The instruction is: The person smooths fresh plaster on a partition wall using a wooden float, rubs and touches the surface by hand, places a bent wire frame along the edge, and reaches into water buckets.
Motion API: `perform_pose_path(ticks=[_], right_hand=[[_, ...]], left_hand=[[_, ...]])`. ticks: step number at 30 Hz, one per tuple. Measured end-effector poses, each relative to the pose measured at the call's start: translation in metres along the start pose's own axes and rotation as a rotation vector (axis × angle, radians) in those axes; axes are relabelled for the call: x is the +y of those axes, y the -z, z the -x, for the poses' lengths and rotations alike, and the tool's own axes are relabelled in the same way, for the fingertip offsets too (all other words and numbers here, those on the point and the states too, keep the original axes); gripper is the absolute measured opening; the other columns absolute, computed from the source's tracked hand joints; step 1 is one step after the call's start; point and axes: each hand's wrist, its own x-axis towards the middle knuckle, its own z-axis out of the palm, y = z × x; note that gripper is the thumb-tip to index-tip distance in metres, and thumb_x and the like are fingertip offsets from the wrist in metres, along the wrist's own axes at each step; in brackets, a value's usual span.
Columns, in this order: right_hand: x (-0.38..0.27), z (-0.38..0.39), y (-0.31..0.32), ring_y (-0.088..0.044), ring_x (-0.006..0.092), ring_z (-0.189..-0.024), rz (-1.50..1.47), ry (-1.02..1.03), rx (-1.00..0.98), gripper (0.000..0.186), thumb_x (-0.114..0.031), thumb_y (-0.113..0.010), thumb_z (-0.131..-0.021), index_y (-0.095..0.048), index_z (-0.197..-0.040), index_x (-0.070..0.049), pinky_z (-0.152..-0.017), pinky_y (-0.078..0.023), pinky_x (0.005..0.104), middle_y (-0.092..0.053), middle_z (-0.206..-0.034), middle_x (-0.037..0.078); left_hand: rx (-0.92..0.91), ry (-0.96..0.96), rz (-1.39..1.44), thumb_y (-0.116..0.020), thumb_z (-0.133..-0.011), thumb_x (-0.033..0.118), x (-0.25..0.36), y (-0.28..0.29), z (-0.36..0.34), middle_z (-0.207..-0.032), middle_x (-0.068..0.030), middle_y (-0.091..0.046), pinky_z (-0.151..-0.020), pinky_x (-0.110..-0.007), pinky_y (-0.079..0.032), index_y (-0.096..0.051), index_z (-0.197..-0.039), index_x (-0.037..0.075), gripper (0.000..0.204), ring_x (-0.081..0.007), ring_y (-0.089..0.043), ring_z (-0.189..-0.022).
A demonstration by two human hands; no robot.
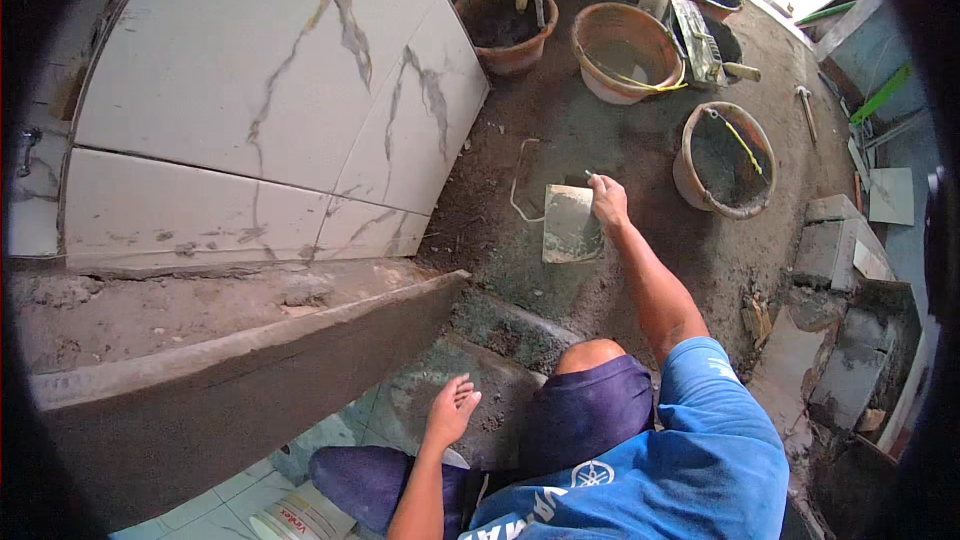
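My right hand (610, 204) reaches out ahead, its fingers closed at the upper right corner of a flat, squarish pale piece (570, 236) smeared with grey mortar. A small pale tip shows at the fingers; I cannot make out what they grip. A thin pale wire or cord (516, 188) lies on the dirt floor left of that piece. Over the lower step, my left hand (453, 412) hangs near my knee with its fingers apart and nothing in it. Beside it runs a ledge (260, 340) with a rough mortar top.
White marbled tiles (260, 70) cover a block on the left. Ahead stand several tubs, among them a mortar tub (735, 202) and a tub of water (592, 80). A hammer (806, 112) lies to the right, near concrete blocks (828, 250). A white bucket (300, 515) is below left.
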Motion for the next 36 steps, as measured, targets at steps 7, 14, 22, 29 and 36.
perform_pose_path(ticks=[7, 14, 22, 29, 36], right_hand=[[-0.070, -0.004, 0.007, -0.065, 0.0370, -0.100, 0.014, 0.036, -0.060, 0.039, -0.034, -0.051, -0.095, -0.069, -0.109, -0.002, -0.088, -0.047, 0.0420, -0.069, -0.106, 0.022], [-0.206, 0.061, 0.149, -0.053, 0.0083, -0.076, -0.093, 0.317, -0.156, 0.026, -0.019, -0.061, -0.097, -0.068, -0.106, 0.004, -0.067, -0.047, 0.0281, -0.058, -0.076, 0.001], [-0.312, 0.153, 0.274, -0.064, 0.0192, -0.064, 0.025, 0.779, -0.251, 0.017, -0.014, -0.062, -0.091, -0.066, -0.085, 0.001, -0.061, -0.049, 0.0311, -0.064, -0.069, 0.006], [-0.326, 0.192, 0.273, -0.055, 0.0132, -0.058, -0.067, 0.424, -0.761, 0.047, -0.035, -0.046, -0.104, -0.062, -0.075, -0.002, -0.057, -0.046, 0.0324, -0.058, -0.063, 0.005], [-0.361, 0.214, 0.266, -0.058, 0.0400, -0.056, 0.357, 0.798, -0.816, 0.036, -0.029, -0.056, -0.099, -0.051, -0.073, -0.003, -0.053, -0.045, 0.0475, -0.052, -0.060, 0.017]], left_hand=[[0.013, 0.073, 0.093, -0.071, -0.092, 0.022, 0.002, 0.009, 0.021, -0.125, -0.0184, -0.065, -0.097, -0.037, -0.051, -0.052, -0.137, -0.001, 0.054, -0.0229, -0.065, -0.110], [0.515, -0.769, -0.176, -0.073, -0.090, 0.040, 0.195, -0.018, -0.026, -0.134, -0.0209, -0.054, -0.107, -0.046, -0.040, -0.048, -0.140, 0.001, 0.069, -0.0321, -0.051, -0.127], [-0.456, -0.859, 0.444, -0.052, -0.089, 0.072, 0.315, -0.015, 0.024, -0.074, -0.0046, -0.052, -0.064, -0.032, -0.040, -0.055, -0.085, 0.002, 0.070, -0.0152, -0.050, -0.070], [-0.571, -0.940, 0.538, -0.041, -0.097, 0.067, 0.305, 0.006, 0.058, -0.063, 0.0002, -0.034, -0.055, -0.030, -0.027, -0.039, -0.067, 0.006, 0.068, -0.0126, -0.030, -0.059], [-0.401, -0.976, 0.300, -0.036, -0.101, 0.064, 0.296, 0.021, 0.078, -0.057, -0.0026, -0.031, -0.049, -0.032, -0.027, -0.034, -0.063, 0.004, 0.070, -0.0144, -0.028, -0.052]])
